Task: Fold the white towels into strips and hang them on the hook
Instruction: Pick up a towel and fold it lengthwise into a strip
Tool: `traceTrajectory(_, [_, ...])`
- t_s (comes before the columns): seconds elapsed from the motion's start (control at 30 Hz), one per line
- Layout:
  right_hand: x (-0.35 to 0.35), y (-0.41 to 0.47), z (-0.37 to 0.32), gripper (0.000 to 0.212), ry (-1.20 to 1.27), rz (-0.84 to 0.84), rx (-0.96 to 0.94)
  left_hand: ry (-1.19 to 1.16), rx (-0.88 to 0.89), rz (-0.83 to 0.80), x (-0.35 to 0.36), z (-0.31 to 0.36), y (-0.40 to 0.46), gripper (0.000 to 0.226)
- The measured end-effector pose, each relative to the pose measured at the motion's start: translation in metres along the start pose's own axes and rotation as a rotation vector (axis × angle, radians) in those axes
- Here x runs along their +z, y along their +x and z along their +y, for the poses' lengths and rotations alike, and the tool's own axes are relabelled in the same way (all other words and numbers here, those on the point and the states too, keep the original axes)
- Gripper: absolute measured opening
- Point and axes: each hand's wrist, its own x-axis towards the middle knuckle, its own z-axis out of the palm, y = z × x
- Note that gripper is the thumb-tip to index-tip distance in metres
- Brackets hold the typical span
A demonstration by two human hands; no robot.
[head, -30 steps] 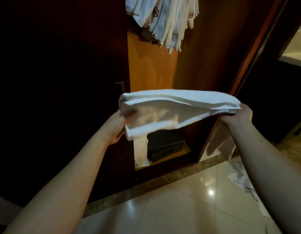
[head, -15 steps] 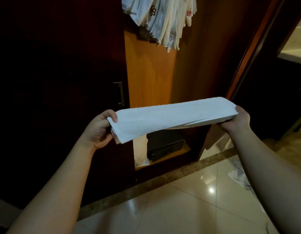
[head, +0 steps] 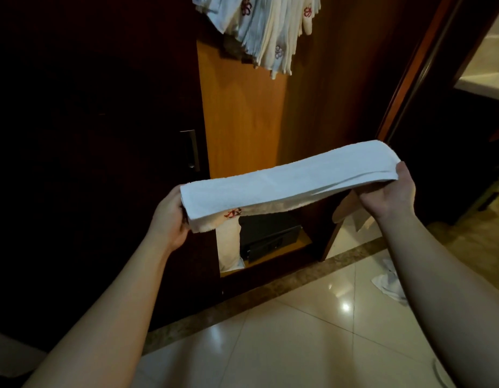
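A white towel (head: 287, 180), folded into a long flat strip, stretches between my two hands in front of an open wardrobe. My left hand (head: 169, 219) grips its left end, where a red embroidered mark shows on the underside. My right hand (head: 394, 191) pinches the right end, which sits a little higher. Several folded white towels (head: 267, 32) with red marks hang in a bunch at the top of the wardrobe; the hook itself is hidden behind them.
Low in the wardrobe sits a black safe (head: 267, 236) with a white pillow-like item (head: 228, 247) beside it. A dark door with a metal handle (head: 192, 149) is on the left. A loose white towel (head: 388, 281) lies on the glossy tile floor at right.
The towel went from a loose, half-open fold to a flat, tight strip. My hands moved apart and drew it taut, and the left end turned so the red mark shows.
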Motion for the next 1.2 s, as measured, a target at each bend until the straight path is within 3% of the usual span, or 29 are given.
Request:
traceTrajectory(0.13, [-0.004,0.001,-0.008,0.046,-0.046,0.02,-0.013,-0.167,0.048,-0.054,-0.004,0.003,0.007,0.027])
traceTrajectory(0.33, [-0.008,-0.004,-0.007,0.046,-0.055,0.059,-0.046,-0.429,-0.116,-0.057,-0.007,-0.009,0.007,0.033])
traceTrajectory(0.43, [-0.007,-0.005,-0.007,0.042,-0.019,0.02,-0.036,-0.266,-0.14,-0.042,-0.004,-0.015,0.008,0.037])
traceTrajectory(0.53, [-0.003,-0.007,-0.008,0.041,0.019,-0.016,-0.022,-0.135,-0.247,-0.066,-0.003,-0.033,0.006,0.01])
traceTrajectory(0.77, [0.034,-0.024,-0.006,0.037,0.117,0.041,-0.02,-0.06,-0.416,-0.065,0.009,-0.111,0.003,0.042])
traceTrajectory(1.0, [0.084,-0.044,-0.004,0.041,0.078,-0.033,0.009,0.057,-0.525,0.024,0.038,-0.16,0.004,0.048])
traceTrajectory(1.1, [0.102,-0.052,-0.004,0.047,0.044,-0.069,-0.014,0.18,-0.478,0.137,0.06,-0.146,0.0,0.037])
traceTrajectory(1.17, [0.114,-0.057,-0.001,0.053,0.001,-0.079,-0.013,0.11,-0.364,0.171,0.081,-0.125,-0.01,0.012])
traceTrajectory(1.2, [0.119,-0.059,0.002,0.056,-0.023,-0.087,-0.01,0.026,-0.308,0.114,0.092,-0.113,-0.016,0.014])
